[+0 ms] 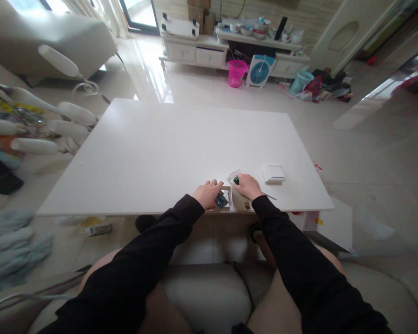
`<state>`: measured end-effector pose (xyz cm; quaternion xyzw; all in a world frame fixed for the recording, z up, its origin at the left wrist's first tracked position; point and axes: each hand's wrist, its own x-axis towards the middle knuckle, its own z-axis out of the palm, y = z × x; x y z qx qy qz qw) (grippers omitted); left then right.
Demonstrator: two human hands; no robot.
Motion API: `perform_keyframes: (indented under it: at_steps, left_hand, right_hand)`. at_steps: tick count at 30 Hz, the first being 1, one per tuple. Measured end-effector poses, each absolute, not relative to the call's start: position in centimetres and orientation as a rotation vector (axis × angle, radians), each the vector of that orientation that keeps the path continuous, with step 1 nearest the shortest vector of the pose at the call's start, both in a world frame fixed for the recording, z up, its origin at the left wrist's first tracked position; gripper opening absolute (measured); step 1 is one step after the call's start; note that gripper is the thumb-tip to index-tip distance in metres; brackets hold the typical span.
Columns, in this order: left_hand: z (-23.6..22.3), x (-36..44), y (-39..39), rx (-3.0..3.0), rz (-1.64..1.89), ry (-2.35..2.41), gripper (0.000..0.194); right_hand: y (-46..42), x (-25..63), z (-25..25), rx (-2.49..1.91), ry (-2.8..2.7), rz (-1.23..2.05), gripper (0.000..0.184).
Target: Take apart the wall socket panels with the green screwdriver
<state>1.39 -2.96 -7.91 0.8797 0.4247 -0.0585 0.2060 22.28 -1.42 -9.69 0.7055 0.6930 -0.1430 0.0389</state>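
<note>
My left hand (208, 194) is at the table's near edge, fingers curled beside a small dark grey block (221, 200) that it appears to grip. The block sits over a small, shallow white frame or box (229, 196), partly hidden by the hand. My right hand (248, 186) is closed around a screwdriver with a green handle end (236, 180); its thin metal shaft (270, 196) points out to the right. Just beyond that hand lies a clear plastic tray (234, 175). A tiny brown piece (247, 205) rests near the edge, too small to identify.
A white square switch-like unit (274, 173) stands on the right of the white table (167, 144). White lamp arms (69, 125) are at the table's left. Past the table are a pink basket (237, 73), a blue fan (260, 71) and a cluttered low cabinet (211, 56).
</note>
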Motion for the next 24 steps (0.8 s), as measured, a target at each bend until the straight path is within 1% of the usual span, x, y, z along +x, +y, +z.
perform_keyframes:
  at_steps: [2,5,8,11,13,17,20,24]
  left_hand:
    - [-8.1,1.2,-2.6,2.443,-0.161,1.17,0.067]
    - [-8.5,0.8,-1.8,2.428,-0.142,1.172,0.075]
    - [-8.7,0.3,-0.7,2.381,-0.127,1.193,0.084]
    - [-8.7,-0.3,0.2,2.315,-0.103,1.187,0.093]
    - [-8.6,-0.5,0.6,2.293,-0.087,1.184,0.097]
    - [-8.4,-0.6,0.8,2.29,-0.04,1.197,0.09]
    - [-8.4,-0.6,0.6,2.299,-0.026,1.265,0.085]
    - [-8.3,-0.6,0.2,2.285,-0.093,1.381,0.08]
  right_hand:
    - [-1.2,22.8,-8.5,2.266,2.212,-0.529,0.013]
    - [-1.6,23.1,-6.4,2.506,2.361,-0.677,0.015]
    - [-2.6,22.4,-4.8,2.766,2.462,-0.804,0.012]
    - [-3.6,21.3,-4.3,2.718,2.523,-1.026,0.009]
    - [-3.9,20.6,-4.6,2.643,2.546,-1.012,0.005]
    - [-4.0,19.6,-5.9,2.53,2.574,-0.844,0.006]
    - [-4.1,18.8,-6.9,2.451,2.561,-0.829,0.007]
    - [-4.3,18.0,-7.6,2.388,2.525,-0.83,0.011]
